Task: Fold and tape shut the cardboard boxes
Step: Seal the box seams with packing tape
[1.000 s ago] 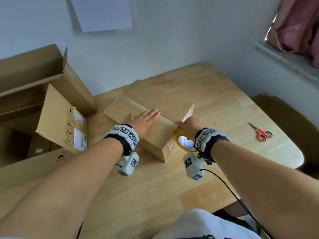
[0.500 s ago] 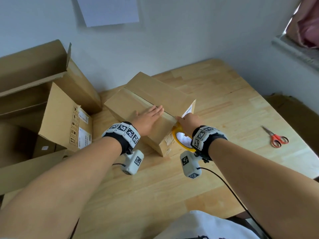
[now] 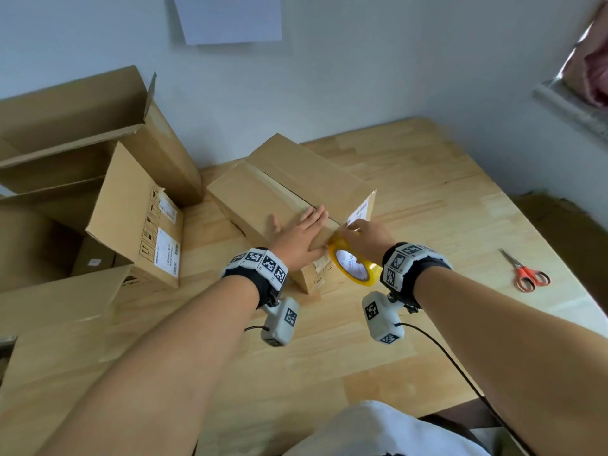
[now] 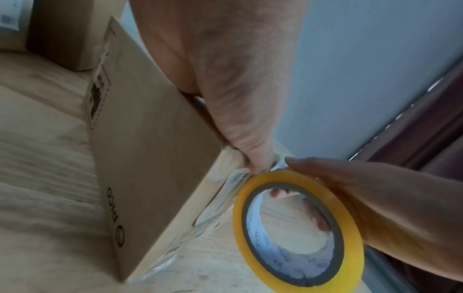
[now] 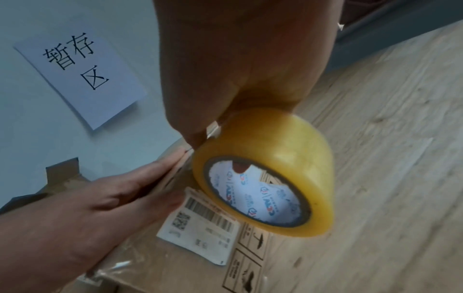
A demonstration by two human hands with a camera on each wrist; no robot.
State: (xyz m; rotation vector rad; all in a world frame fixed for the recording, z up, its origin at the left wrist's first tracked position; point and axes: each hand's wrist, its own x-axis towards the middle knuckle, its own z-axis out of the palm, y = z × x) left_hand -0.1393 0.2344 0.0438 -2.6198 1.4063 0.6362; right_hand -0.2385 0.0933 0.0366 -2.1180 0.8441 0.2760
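A long brown cardboard box (image 3: 263, 195) lies on the wooden table (image 3: 427, 179), flaps folded down. My left hand (image 3: 297, 236) lies flat on its top near the near end, fingers straight, pressing the flaps. My right hand (image 3: 362, 235) grips a yellow tape roll (image 3: 353, 266) at the box's near end. In the right wrist view the tape roll (image 5: 265, 174) hangs over a white shipping label (image 5: 200, 222) on the box end, fingers inside its core. In the left wrist view the roll (image 4: 298, 228) sits beside the box corner (image 4: 160, 178).
Large open cardboard boxes (image 3: 108, 199) stand at the table's left. Orange-handled scissors (image 3: 526, 274) lie at the right of the table. A white paper sheet (image 3: 230, 18) hangs on the wall behind. A window sill (image 3: 572, 106) is at the upper right.
The right hand has lifted the tape roll slightly up the box's near end. The left hand stays flat on the box top. The head view has shifted.
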